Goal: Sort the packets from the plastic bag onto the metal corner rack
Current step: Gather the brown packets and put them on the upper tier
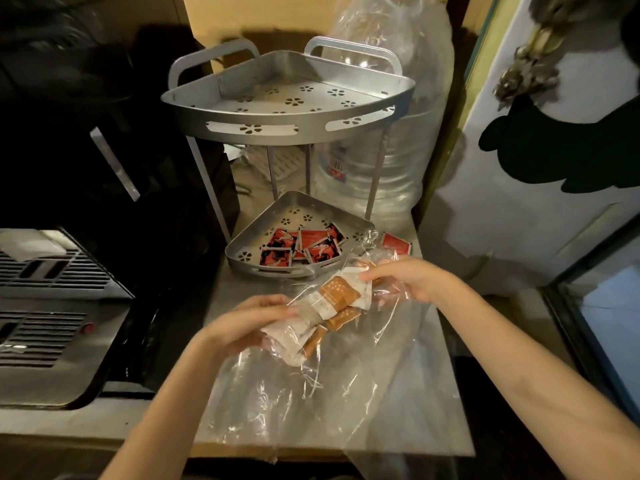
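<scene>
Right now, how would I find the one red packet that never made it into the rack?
Start at the two-tier metal corner rack at the back of the steel counter and drop to its lower tray, which holds a heap of red-and-black packets. Just past that tray's right edge, one red packet lies flat on the counter. Unlike the others, it sits outside the tray, partly behind the clear plastic bag.

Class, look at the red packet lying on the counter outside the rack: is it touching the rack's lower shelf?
Apart. The head view shows bare counter between the red packet and the lower shelf rim, though the plastic bag partly veils that gap.
</scene>
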The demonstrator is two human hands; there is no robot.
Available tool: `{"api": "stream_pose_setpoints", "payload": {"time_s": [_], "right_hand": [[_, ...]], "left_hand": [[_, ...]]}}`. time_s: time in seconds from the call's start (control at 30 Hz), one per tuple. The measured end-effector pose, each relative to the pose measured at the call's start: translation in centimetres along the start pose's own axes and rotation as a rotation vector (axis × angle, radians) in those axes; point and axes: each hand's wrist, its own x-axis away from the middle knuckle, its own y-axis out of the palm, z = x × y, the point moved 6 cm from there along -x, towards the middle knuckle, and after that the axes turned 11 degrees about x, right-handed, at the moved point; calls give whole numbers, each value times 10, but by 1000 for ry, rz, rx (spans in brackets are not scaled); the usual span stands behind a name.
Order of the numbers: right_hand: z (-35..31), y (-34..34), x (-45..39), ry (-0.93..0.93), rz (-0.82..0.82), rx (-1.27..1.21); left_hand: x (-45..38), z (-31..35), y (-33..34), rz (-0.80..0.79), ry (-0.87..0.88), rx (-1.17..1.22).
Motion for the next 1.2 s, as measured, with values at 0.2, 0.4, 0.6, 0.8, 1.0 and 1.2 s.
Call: {"api": "stream_pose_setpoints", "payload": {"time_s": [0.2,0.4,0.6,0.8,1.0,1.2], "right_hand": [[-8,-9,2,-47,78,-16],[-6,-2,2,-94,124,32],[-5,-6,2,-172,302,244],[-4,-10,5,-215,294,265],[-6,-24,20,-252,302,190],[-6,-42,34,-256,284,15]], "left_hand": [[-6,0,-1,-57,112,294],[-17,-33,4,91,227,642],[-23,-57,4,173,232,910],[-26,-57,5,174,233,844],[-27,-50,12,124,206,646],[-27,-32,31,46,159,488]]}}
